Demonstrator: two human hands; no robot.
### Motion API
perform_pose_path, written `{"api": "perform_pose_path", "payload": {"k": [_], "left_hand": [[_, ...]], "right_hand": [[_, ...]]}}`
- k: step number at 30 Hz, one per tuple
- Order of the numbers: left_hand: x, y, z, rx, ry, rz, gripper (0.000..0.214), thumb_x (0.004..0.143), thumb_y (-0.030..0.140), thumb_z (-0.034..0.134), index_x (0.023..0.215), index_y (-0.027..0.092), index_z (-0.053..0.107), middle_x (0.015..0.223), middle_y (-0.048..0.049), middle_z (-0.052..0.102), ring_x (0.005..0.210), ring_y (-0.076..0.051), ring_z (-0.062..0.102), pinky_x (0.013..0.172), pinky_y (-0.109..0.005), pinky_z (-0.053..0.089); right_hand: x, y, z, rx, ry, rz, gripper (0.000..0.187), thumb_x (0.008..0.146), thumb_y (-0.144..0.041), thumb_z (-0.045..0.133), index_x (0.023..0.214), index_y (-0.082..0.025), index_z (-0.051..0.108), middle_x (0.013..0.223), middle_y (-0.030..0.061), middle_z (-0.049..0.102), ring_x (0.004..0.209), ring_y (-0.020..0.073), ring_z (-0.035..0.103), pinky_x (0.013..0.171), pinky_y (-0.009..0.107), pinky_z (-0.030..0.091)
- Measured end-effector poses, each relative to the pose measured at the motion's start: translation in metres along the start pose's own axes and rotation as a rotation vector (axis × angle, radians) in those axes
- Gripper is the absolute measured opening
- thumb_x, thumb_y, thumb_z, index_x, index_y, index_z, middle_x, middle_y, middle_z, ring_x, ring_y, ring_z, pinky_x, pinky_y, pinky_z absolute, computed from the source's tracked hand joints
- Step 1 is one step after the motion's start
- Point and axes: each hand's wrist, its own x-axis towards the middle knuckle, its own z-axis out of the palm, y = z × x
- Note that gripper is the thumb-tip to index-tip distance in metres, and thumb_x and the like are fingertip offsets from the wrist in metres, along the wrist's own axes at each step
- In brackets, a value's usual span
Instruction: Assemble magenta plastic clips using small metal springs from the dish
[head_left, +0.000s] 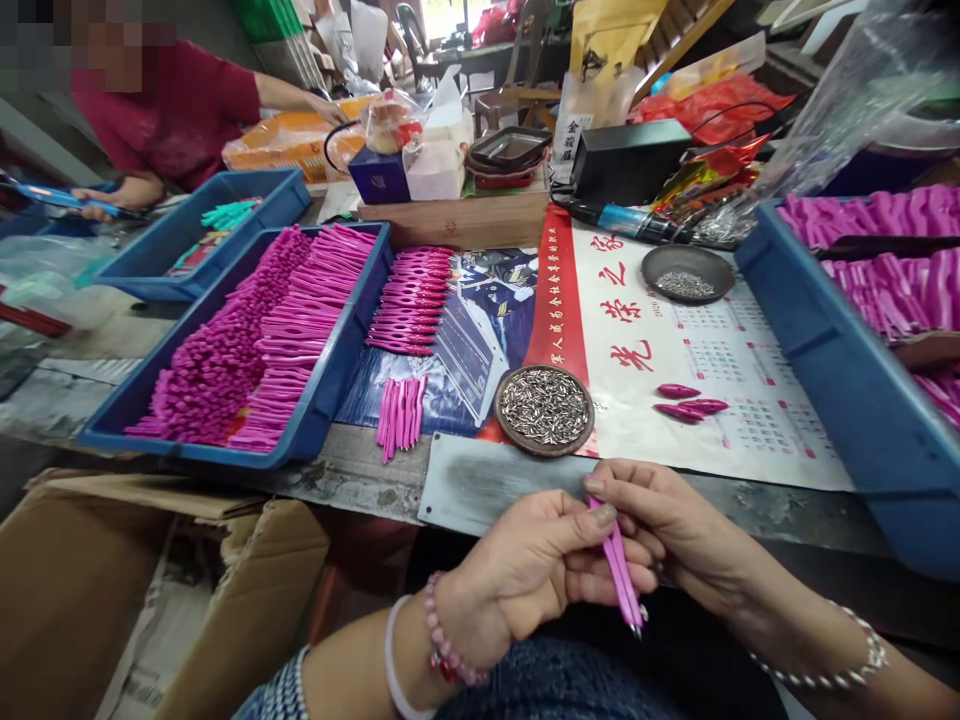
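My left hand [536, 565] and my right hand [667, 530] meet just below the table's front edge, both pinched on one thin pink plastic tweezer-like piece [622, 580] that points down toward my lap. Just above the hands sits a round dark dish of small metal pins [544, 408]. A small bundle of pink pieces [401, 412] lies to its left, and a few darker pink caps [686, 400] lie to its right on a calendar sheet [720, 370].
A blue tray [330, 390] full of pink pieces stands at left, another blue bin [840, 380] at right. A second dish [688, 273] sits farther back. A person in red [180, 110] works at far left. An open cardboard box [112, 590] stands below the table.
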Motion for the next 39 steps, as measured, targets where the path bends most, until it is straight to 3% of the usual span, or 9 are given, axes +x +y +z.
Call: {"api": "perform_pose_path", "payload": {"k": [25,35,39], "left_hand": [[0.0033,-0.0032,-0.0004,-0.061,-0.042,-0.02,0.038,0.069,0.035,0.083,0.089,0.005,0.07,0.08,-0.0102,0.071,0.065,-0.018,0.071,0.06,-0.024,0.061],[0.0006,-0.0034,-0.0019,0.084,0.002,-0.005,0.037,0.072,0.036,0.08,0.092,0.009,0.064,0.078,-0.0099,0.07,0.064,-0.017,0.07,0.058,-0.024,0.06],[-0.0026,0.0012,0.0041,0.144,0.029,0.037,0.036,0.072,0.035,0.08,0.09,0.012,0.06,0.079,-0.0089,0.069,0.063,-0.016,0.069,0.058,-0.024,0.058]], "right_hand": [[-0.002,0.0026,-0.0037,0.079,-0.008,-0.011,0.042,0.068,-0.043,0.087,0.068,-0.015,0.055,0.048,-0.0083,0.046,0.035,0.0008,0.03,0.031,0.01,0.027],[-0.0067,0.0017,0.0003,-0.073,0.06,-0.089,0.043,0.069,-0.046,0.084,0.066,-0.016,0.054,0.045,-0.0073,0.048,0.033,0.0013,0.032,0.031,0.011,0.022],[-0.0086,-0.0026,0.0006,-0.146,0.023,-0.112,0.043,0.074,-0.051,0.079,0.068,-0.018,0.051,0.044,-0.0082,0.045,0.032,0.0028,0.033,0.031,0.013,0.019]]}}
